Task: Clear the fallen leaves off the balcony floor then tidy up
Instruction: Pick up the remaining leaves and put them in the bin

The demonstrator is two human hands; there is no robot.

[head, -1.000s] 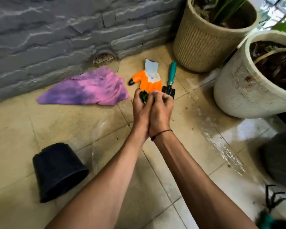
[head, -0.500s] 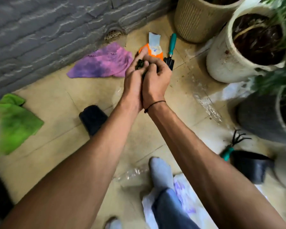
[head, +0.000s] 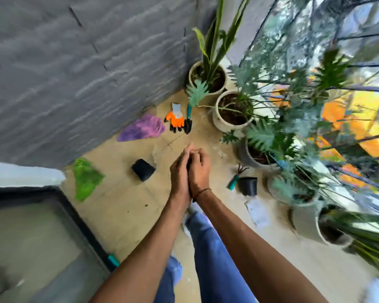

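Together, left hand (head: 179, 178) and right hand (head: 199, 171) cup dark leaves (head: 188, 166); no writing legible.

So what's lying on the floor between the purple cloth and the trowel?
The orange glove lies between the purple cloth and the trowel, seen in the head view.

A small dark wad of leaves (head: 188, 165) sits pressed between the two cupped palms, only a narrow sliver showing in the gap below the fingertips. The fingers of both hands close over it from either side, hiding its shape and most of its colour.
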